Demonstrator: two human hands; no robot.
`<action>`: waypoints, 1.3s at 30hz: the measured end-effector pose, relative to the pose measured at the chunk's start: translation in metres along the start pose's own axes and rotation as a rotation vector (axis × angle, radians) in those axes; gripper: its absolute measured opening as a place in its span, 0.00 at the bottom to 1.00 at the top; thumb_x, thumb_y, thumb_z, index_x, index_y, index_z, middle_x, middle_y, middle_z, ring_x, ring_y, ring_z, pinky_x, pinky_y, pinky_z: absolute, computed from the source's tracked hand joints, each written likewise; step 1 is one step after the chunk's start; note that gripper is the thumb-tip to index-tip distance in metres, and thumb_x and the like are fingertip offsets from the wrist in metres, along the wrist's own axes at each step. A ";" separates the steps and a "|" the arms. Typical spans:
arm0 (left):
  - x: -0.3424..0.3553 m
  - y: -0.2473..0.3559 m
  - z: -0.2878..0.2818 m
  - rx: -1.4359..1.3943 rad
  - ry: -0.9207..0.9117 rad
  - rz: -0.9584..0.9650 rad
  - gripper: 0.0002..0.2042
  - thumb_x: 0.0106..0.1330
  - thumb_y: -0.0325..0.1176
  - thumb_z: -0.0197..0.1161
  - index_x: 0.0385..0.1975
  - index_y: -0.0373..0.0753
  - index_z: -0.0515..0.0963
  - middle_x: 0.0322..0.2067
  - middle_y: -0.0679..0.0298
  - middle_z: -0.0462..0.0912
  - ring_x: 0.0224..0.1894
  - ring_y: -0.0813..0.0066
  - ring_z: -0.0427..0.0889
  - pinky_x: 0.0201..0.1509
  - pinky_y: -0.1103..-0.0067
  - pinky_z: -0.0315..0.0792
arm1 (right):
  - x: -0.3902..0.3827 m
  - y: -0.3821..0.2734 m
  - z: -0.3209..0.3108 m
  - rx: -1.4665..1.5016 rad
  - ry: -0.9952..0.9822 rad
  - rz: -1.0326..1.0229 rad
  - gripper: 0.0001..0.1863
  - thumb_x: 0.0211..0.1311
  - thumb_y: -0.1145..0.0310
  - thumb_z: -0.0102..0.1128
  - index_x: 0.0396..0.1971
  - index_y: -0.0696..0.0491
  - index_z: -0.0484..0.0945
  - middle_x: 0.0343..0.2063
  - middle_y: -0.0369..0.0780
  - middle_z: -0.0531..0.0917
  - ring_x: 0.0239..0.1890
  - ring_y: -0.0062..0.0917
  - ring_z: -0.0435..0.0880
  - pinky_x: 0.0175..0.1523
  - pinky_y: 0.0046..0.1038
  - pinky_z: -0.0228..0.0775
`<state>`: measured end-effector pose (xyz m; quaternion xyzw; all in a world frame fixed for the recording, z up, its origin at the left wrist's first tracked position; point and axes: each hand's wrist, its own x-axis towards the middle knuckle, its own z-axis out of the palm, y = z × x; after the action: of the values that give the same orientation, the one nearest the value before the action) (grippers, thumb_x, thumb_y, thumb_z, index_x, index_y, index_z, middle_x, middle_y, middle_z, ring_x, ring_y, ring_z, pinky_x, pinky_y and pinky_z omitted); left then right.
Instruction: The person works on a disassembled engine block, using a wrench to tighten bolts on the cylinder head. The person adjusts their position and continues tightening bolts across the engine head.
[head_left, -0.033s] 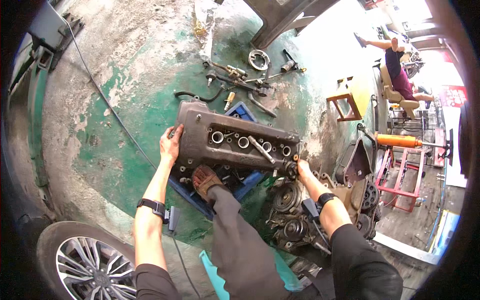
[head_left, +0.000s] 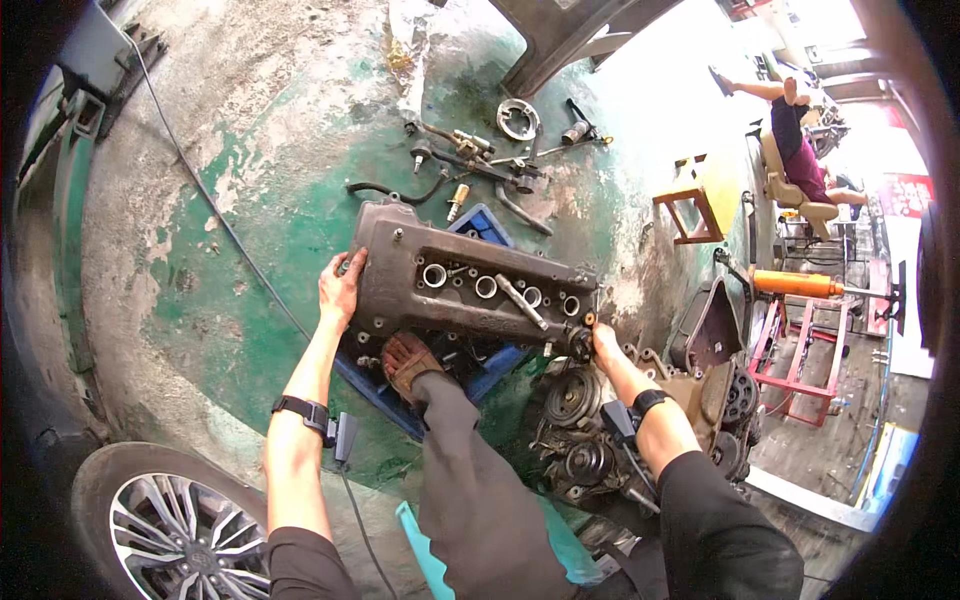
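A dirty brown engine valve cover lies across the view above a blue crate, its row of round plug holes facing up. My left hand grips its left end, fingers curled over the edge. My right hand holds its right end beside the dark filler cap; part of that hand's fingers is hidden. A slim metal tube or tool rests on the cover between the holes. My sandalled foot is at the cover's near edge, over the crate.
An engine with pulleys stands at the lower right. Loose metal parts lie on the floor beyond the cover. A wooden stool and an orange jack cylinder are to the right. A car wheel is at the lower left, and a person reclines far right.
The valve cover's right end and my right hand have shifted very slightly left. Both hands keep their hold.
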<state>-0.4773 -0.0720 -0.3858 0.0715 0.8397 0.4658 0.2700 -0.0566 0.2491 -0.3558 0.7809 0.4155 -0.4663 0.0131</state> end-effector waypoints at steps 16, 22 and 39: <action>0.020 0.004 0.021 0.146 -0.053 -0.178 0.36 0.56 0.63 0.60 0.56 0.38 0.73 0.39 0.47 0.82 0.45 0.58 0.81 0.51 0.70 0.71 | 0.016 0.044 0.037 -0.341 0.125 -0.077 0.14 0.64 0.64 0.49 0.27 0.60 0.76 0.17 0.40 0.74 0.14 0.26 0.70 0.16 0.28 0.58; 0.005 -0.006 0.012 0.249 0.026 0.001 0.29 0.68 0.56 0.47 0.59 0.38 0.70 0.56 0.51 0.73 0.60 0.53 0.71 0.63 0.71 0.63 | -0.016 0.037 0.032 -0.180 -0.053 -0.013 0.14 0.68 0.62 0.47 0.32 0.59 0.73 0.20 0.38 0.75 0.19 0.25 0.77 0.18 0.26 0.61; -0.290 -0.075 -0.168 -0.301 0.191 -0.420 0.20 0.61 0.27 0.63 0.53 0.34 0.69 0.35 0.61 0.80 0.33 0.75 0.78 0.32 0.77 0.76 | -0.292 0.122 0.044 -0.057 -0.431 -0.320 0.17 0.70 0.60 0.43 0.37 0.59 0.75 0.30 0.40 0.84 0.30 0.24 0.82 0.33 0.28 0.75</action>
<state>-0.3101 -0.3465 -0.2643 -0.1893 0.7789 0.5240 0.2878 -0.0713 -0.0344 -0.2095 0.5872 0.5343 -0.6061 0.0493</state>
